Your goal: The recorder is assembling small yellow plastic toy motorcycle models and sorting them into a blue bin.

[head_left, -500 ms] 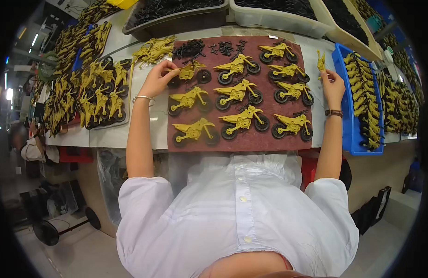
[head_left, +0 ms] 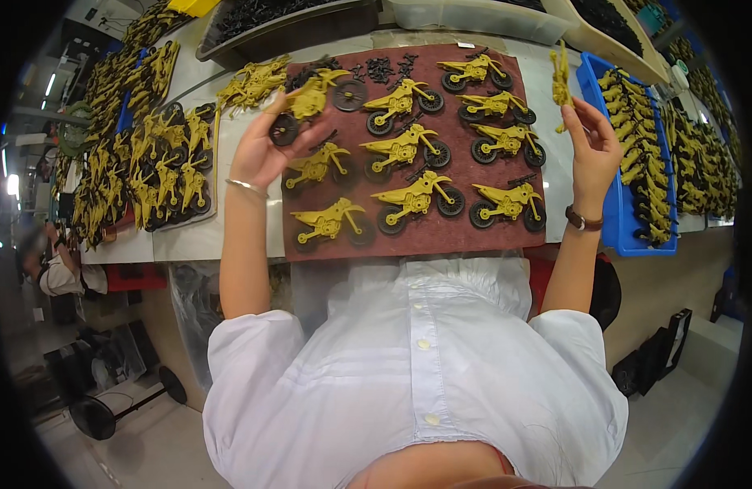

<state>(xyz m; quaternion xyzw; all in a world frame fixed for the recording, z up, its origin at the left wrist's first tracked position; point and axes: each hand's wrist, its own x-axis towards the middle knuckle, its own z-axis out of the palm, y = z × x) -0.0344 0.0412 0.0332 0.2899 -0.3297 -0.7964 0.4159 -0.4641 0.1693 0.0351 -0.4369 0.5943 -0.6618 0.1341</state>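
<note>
Matt yellow plastic toy motorbikes point(head_left: 408, 198) on rough maroon mat point(head_left: 474, 236).

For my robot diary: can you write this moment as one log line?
left hand: holds yellow toy motorbike | right hand: holds yellow part | maroon mat: motorbikes in rows

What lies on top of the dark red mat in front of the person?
On the dark red mat lie rows of yellow toy motorbikes and small black parts. The left hand lifts one motorbike above its corner; the mat beneath that hand is hidden.
</note>
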